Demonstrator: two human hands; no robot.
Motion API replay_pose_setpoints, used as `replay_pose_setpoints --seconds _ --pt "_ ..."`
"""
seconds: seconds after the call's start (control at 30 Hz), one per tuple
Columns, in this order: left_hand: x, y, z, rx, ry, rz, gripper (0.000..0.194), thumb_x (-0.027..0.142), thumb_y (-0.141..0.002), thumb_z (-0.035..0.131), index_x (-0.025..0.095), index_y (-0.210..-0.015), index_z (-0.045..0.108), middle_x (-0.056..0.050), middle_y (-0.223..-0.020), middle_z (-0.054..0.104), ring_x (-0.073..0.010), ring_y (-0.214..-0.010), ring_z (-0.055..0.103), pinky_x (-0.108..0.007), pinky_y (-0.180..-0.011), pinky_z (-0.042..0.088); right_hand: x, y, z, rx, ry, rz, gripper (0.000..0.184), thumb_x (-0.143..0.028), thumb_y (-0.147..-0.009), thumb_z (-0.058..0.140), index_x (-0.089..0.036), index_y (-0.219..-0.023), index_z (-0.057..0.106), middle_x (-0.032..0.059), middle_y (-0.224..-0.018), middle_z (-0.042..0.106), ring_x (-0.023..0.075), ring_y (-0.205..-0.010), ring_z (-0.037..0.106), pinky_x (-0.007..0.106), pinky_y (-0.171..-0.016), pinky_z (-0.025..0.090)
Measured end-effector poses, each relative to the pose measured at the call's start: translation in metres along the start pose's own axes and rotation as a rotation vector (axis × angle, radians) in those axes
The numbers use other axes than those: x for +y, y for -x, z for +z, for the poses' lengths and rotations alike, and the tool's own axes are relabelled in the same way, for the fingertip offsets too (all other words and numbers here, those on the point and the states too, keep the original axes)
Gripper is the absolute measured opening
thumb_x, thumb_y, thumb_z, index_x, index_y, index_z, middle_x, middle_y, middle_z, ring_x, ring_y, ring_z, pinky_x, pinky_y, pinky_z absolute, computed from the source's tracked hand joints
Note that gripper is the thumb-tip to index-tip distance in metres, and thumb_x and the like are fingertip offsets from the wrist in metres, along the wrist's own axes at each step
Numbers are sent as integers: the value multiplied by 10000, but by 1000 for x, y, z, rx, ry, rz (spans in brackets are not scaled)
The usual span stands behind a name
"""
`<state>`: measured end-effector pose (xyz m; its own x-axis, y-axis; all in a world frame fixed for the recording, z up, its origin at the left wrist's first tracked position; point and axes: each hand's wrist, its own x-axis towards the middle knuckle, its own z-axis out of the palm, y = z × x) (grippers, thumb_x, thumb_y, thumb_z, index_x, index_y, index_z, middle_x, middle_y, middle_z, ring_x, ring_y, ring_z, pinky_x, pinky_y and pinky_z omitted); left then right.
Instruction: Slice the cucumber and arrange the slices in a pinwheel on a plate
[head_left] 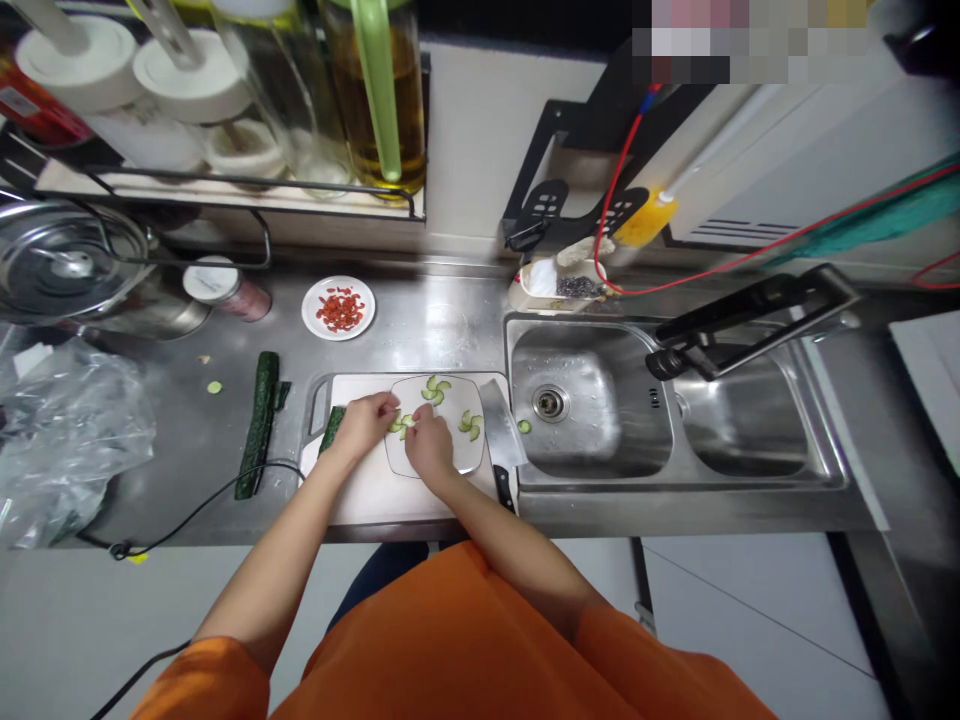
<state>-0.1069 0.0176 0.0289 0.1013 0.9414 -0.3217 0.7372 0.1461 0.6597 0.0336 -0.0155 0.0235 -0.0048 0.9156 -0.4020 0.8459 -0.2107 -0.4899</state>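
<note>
Both hands work over a clear-rimmed squarish plate (466, 457) on a white cutting board (352, 508), left of the sink (600, 440). Cucumber slices sit on the plate in three pinwheel clusters: one at the top (435, 389), one at the right (471, 426), one at the left (399, 428), partly covered by the hands.

Left hand (366, 420) at the plate's left edge, fingers bent, tips drawn close together; too small to tell if a slice is pinched. Right hand (430, 447) over the plate, fingers curled, tips at the left cluster; cannot tell if it grips a slice.

Knife (504, 425) lies just right of the plate, handle toward the person. Dark green cucumber piece (332, 428) on the board, partly behind the left forearm. Long cucumber (259, 425) on the steel counter (187, 430), left of the board, with a round slice (215, 387) near it. Another slice (523, 426) at the sink's left edge. Small white plate (310, 308) of red bits (341, 311) behind the board. Crumpled plastic bag (82, 440) far left.
</note>
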Motion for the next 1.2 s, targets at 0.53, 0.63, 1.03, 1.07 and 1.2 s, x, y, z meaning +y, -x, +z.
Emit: replay_pose_setpoints --seconds 0.53,0.63,1.03,1.07,1.2 --pt "1 -1 2 16 -118 132 135 204 -746 498 193 -808 617 -24 -713 607 -171 -733 538 -263 -684 384 -5 -3 1 -30 105 -83 220 -170 -817 501 -189 -1031 451 102 -896 587 252 -921 498 328 -701 352" --pt "1 -1 2 17 -121 126 137 201 -742 500 194 -814 616 -27 -717 607 -175 -743 538 -267 -696 389 -5 -3 2 -37 117 -84 212 -168 -817 507 -190 -1022 454 104 -887 594 253 -933 495 330 -708 350" --pt "4 0 1 37 -165 163 129 195 -748 502 187 -823 606 -46 -749 599 -194 -761 528 -286 -737 393 -7 -3 1 -33 158 -127 175 -145 -833 482 -188 -1001 458 102 -896 616 256 -957 472 346 -726 349" --pt "4 0 1 34 -161 163 130 195 -747 502 188 -825 605 -46 -750 598 -193 -761 529 -285 -739 394 -7 -3 1 -34 158 -128 175 -145 -833 483 -189 -1001 458 102 -898 616 256 -961 469 348 -729 349" --pt "3 -1 0 26 -150 150 132 200 -743 504 190 -824 608 -42 -740 596 -192 -759 531 -286 -733 396 -8 -2 0 -25 158 -134 171 -148 -832 489 -191 -995 457 104 -911 619 256 -971 463 352 -735 347"
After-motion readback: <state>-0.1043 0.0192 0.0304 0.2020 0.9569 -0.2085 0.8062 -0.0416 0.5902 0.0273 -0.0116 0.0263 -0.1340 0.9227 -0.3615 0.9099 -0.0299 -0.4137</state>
